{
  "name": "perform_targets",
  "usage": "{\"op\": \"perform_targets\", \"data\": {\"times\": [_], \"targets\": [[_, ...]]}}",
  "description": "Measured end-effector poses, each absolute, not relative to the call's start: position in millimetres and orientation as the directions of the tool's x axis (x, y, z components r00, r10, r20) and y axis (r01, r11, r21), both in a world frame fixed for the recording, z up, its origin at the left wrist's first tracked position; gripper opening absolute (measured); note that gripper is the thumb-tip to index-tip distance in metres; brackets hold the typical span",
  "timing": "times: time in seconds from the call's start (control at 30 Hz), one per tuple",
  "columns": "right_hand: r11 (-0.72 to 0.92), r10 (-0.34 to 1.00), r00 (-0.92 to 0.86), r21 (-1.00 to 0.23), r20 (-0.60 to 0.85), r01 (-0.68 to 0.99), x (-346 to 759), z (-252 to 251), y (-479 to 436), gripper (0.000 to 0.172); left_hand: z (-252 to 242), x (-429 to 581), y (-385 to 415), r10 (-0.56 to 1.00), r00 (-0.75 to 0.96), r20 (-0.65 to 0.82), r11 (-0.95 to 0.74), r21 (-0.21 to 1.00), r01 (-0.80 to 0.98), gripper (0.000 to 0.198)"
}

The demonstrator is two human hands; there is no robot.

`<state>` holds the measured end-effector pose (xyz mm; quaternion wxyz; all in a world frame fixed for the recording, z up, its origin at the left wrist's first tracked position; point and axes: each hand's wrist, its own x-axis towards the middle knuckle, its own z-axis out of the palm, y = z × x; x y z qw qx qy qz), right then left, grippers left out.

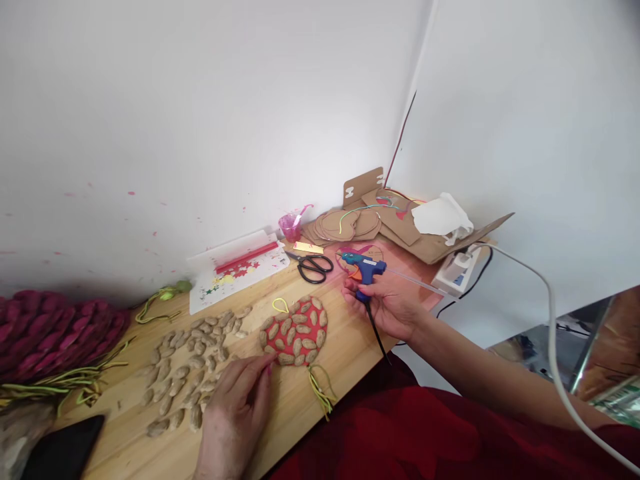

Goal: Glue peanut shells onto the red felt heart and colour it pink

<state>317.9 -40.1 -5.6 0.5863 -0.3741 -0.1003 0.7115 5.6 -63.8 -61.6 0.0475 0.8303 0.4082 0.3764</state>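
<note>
My right hand is wrapped around the handle of a blue hot glue gun; its nozzle points left and its black cord hangs below. A red heart-shaped piece covered with peanuts lies on the table, with a yellow loop at its top and a green cord tassel at its lower end. My left hand rests at the heart's lower left edge, fingertips together and touching it; whatever they pinch is hidden. Loose peanuts are spread beside and behind that hand.
Black-handled scissors, a pink-stained cup and a white sheet with stars lie along the wall. Cardboard pieces and a power strip are at right. Magenta pieces and a dark phone-like slab sit at left.
</note>
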Motion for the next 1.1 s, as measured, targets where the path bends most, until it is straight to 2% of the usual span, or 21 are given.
{"op": "perform_targets", "data": {"times": [0.17,0.23,0.37,0.53,0.63,0.73,0.87,1.1], "targets": [[-0.151,0.934,0.091,-0.615,-0.344,-0.774,319,-5,-38,0.040,-60,7,-64,0.717,0.378,0.585,-0.658,0.392,0.643,0.019],[-0.135,0.938,0.107,-0.632,-0.330,-0.763,322,-6,-37,0.038,-59,7,-64,0.717,0.377,0.587,-0.659,0.392,0.642,0.019],[-0.180,0.946,0.054,-0.656,-0.320,-0.733,331,-10,-35,0.021,-59,7,-65,0.728,0.371,0.577,-0.651,0.412,0.638,0.020],[-0.238,0.945,-0.016,-0.656,-0.325,-0.716,334,-10,-35,0.022,-60,7,-66,0.736,0.371,0.565,-0.646,0.424,0.635,0.019],[-0.227,0.929,0.027,-0.627,-0.369,-0.745,332,-7,-35,0.024,-60,8,-66,0.742,0.375,0.555,-0.643,0.433,0.631,0.019],[-0.232,0.898,0.081,-0.620,-0.433,-0.749,330,-5,-35,0.020,-59,9,-65,0.745,0.377,0.550,-0.642,0.441,0.627,0.017],[-0.357,0.852,0.050,-0.649,-0.521,-0.671,335,-4,-40,0.019,-59,9,-65,0.748,0.376,0.547,-0.641,0.445,0.626,0.017],[-0.469,0.856,-0.024,-0.759,-0.516,-0.452,347,-3,-49,0.009,-60,8,-65,0.751,0.388,0.535,-0.642,0.452,0.620,0.017]]}}
